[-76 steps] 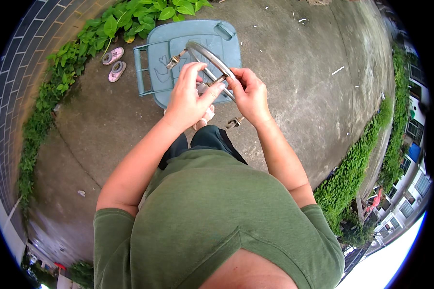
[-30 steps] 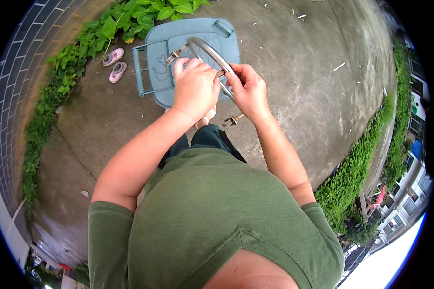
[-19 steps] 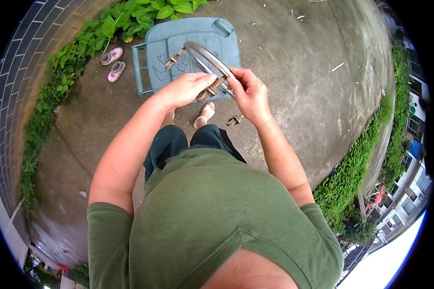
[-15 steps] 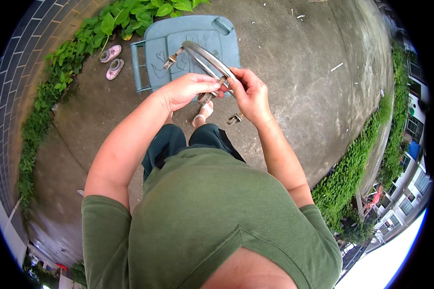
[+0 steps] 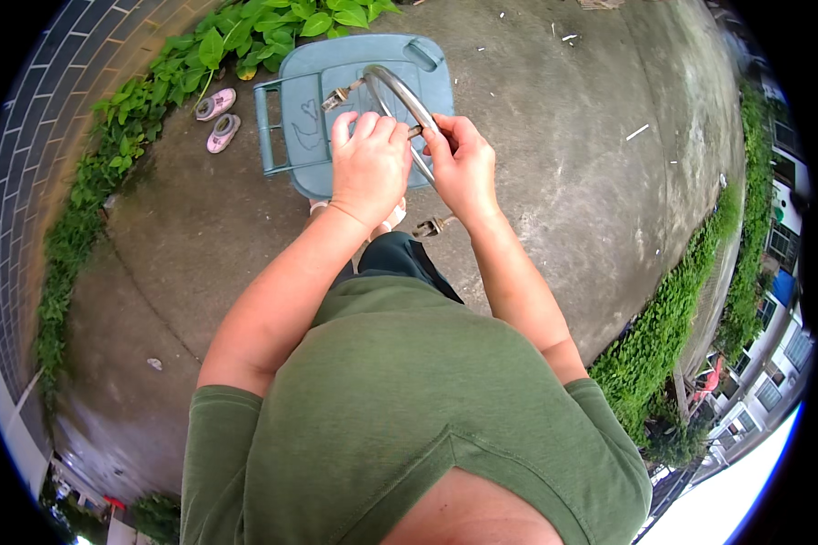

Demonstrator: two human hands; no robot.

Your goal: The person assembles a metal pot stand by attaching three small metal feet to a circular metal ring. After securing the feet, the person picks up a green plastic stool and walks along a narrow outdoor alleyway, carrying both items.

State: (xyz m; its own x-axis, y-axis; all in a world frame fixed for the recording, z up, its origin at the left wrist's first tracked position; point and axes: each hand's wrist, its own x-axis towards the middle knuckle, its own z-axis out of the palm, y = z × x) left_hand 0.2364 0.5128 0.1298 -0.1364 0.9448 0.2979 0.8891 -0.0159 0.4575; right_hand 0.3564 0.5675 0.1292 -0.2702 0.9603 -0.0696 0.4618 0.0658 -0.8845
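My right hand [image 5: 462,168] is closed, thumb and fingers pinching a curved, shiny metal tube piece [image 5: 411,100] made of two bent tubes running close together. A small fitting [image 5: 336,97] hangs at its far left end, and another worn fitting [image 5: 430,227] shows at the near end, below my right hand. My left hand [image 5: 370,168] lies beside the tubes with its back up and its fingers curled. Its fingertips are beside a short dark bar [image 5: 415,133] that runs toward my right hand. What the left fingers grip is hidden under the hand.
Beneath the tubes stands a blue-grey wheeled bin [image 5: 300,68] with a handle bar on its left and drawn marks on its lid. A pair of pink shoes [image 5: 223,132] rests on the concrete [image 5: 573,200]. Leafy plants [image 5: 182,59] grow along a brick wall at the left.
My left hand has turned over from a thumb-and-finger pinch to back-up, and moved right. The tube piece has shifted slightly right. My right hand keeps its hold.
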